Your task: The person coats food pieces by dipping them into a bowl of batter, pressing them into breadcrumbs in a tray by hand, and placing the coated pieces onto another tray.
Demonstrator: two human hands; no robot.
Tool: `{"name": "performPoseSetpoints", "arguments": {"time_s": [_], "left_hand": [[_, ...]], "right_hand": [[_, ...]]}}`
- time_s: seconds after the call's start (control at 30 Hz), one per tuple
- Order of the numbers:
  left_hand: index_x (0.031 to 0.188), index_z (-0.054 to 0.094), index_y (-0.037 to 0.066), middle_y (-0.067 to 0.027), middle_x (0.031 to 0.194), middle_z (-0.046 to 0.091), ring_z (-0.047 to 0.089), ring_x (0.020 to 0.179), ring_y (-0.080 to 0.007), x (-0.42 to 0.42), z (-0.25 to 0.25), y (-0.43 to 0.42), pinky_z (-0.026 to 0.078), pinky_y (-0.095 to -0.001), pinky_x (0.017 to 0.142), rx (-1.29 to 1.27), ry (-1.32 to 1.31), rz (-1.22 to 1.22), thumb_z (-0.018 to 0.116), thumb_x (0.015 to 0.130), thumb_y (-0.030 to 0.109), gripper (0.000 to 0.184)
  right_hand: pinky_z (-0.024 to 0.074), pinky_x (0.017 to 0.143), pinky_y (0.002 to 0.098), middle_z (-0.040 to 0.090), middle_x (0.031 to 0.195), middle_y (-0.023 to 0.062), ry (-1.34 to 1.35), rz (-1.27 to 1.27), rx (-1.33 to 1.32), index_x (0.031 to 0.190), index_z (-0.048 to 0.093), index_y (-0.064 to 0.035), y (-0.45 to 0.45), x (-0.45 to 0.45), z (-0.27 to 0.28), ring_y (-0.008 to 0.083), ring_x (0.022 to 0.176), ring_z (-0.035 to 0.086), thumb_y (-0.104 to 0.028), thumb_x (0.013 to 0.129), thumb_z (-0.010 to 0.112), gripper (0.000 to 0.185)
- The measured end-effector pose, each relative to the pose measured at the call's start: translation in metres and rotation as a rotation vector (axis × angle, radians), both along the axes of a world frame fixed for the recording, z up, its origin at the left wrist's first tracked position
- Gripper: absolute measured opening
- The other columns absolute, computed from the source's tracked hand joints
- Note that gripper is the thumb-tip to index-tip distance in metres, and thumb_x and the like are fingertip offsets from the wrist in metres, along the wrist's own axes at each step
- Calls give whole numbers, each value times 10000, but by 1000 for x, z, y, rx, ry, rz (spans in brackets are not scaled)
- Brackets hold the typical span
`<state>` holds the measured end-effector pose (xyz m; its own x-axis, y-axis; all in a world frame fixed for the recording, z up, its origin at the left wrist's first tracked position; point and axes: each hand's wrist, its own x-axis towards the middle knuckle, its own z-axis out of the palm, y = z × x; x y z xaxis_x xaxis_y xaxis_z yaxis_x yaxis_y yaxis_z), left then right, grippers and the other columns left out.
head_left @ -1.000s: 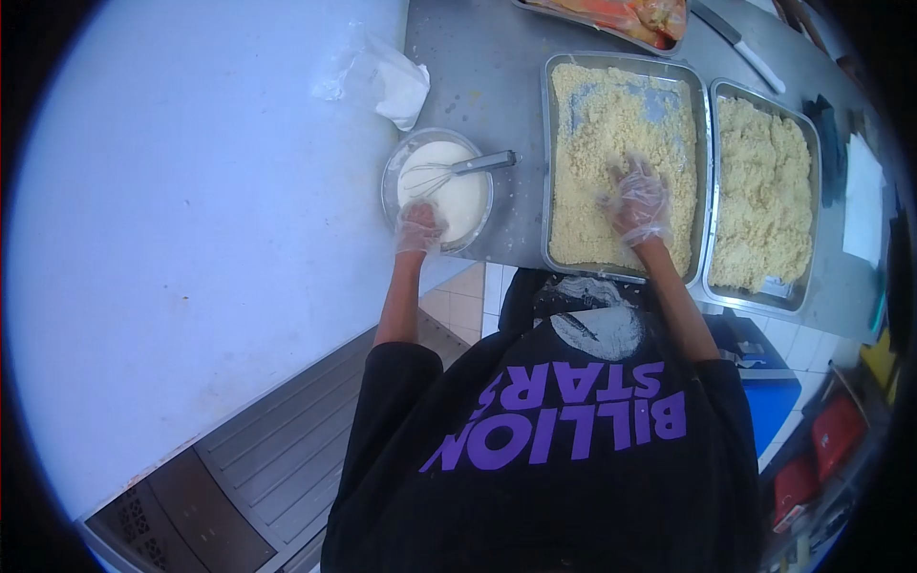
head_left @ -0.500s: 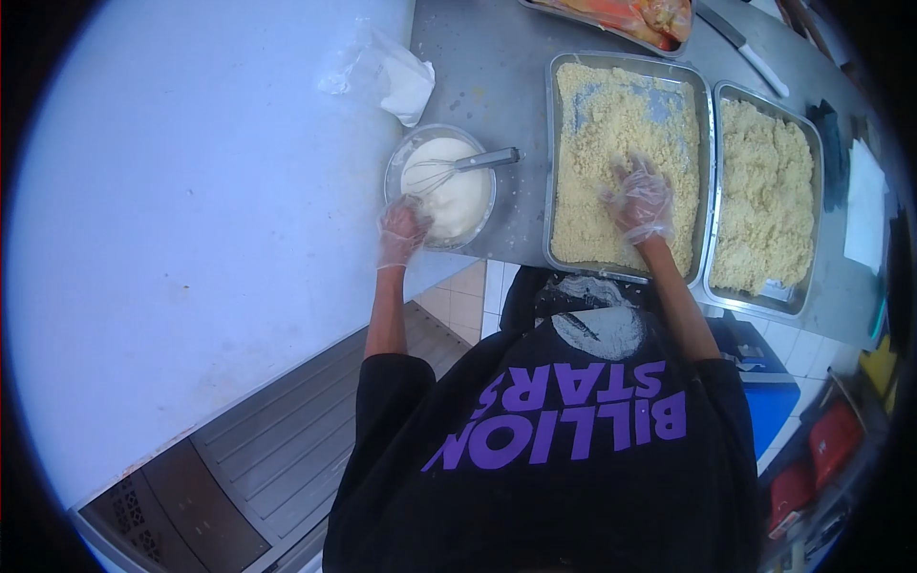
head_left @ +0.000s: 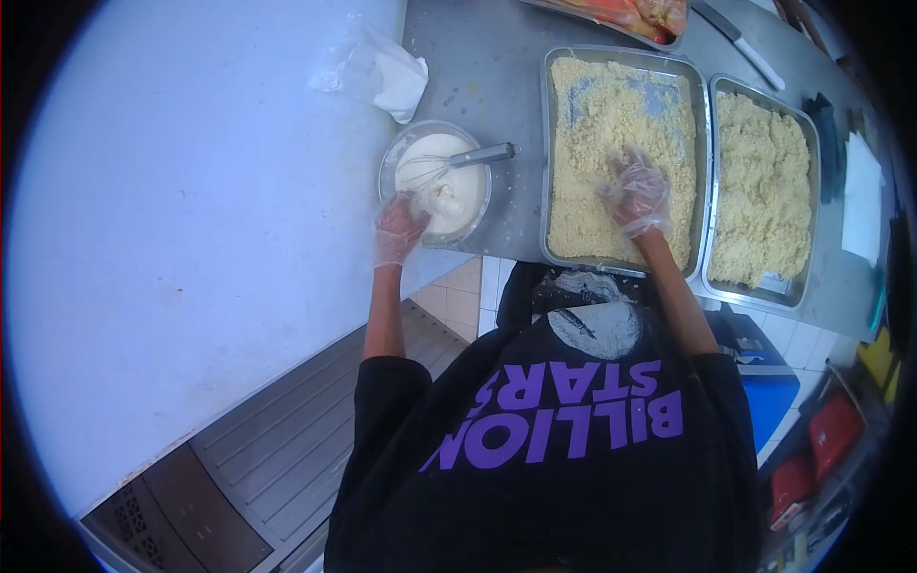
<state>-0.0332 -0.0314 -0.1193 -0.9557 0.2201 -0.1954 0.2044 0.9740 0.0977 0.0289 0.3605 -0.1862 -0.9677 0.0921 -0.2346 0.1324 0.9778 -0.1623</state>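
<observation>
My left hand (head_left: pixel 399 227), in a clear plastic glove, is at the near left rim of a bowl of white batter (head_left: pixel 463 218). Its fingers curl inward at the batter, and what they hold, if anything, is hidden. Beside the fingertips a batter-coated lump (head_left: pixel 443 199) shows at the surface. A whisk (head_left: pixel 482 155) rests in the bowl with its handle over the right rim. My right hand (head_left: pixel 640 196), gloved too, lies with fingers apart on pale yellow crumbs (head_left: pixel 587 215) in a metal tray (head_left: pixel 548 143).
Right of it stands a second metal tray (head_left: pixel 755 298) of crumbs. A plastic bag of white powder (head_left: pixel 399 84) lies behind the bowl. At the back are a tray of orange-red food (head_left: pixel 640 14) and a white-handled knife (head_left: pixel 759 64). A white board (head_left: pixel 201 210) spans the left.
The coated lump has come into view in the batter beside my left fingers. My right hand stays on the crumbs, nearly in place. The whole view has shifted slightly.
</observation>
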Motion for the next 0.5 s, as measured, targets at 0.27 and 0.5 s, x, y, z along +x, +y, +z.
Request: {"name": "performPoseSetpoints", "arguments": {"time_s": [0.27, 0.5], "left_hand": [[881, 576, 49, -145, 882, 569, 507, 925, -305, -14, -30, 33, 404, -389, 786, -193, -137, 105, 573, 727, 386, 371], [860, 572, 37, -145, 848, 564, 515, 884, -313, 0, -47, 5, 395, -394, 780, -52, 42, -36, 596, 721, 359, 351]], "right_hand": [[166, 1022, 447, 297, 1372, 36, 3, 6, 3, 1291, 377, -231, 0, 2, 0, 213, 1254, 266, -529, 797, 399, 578], [144, 1028, 453, 296, 1372, 37, -32, -17, -9, 1290, 378, -240, -1, 2, 8, 215, 1261, 254, -539, 808, 377, 567]]}}
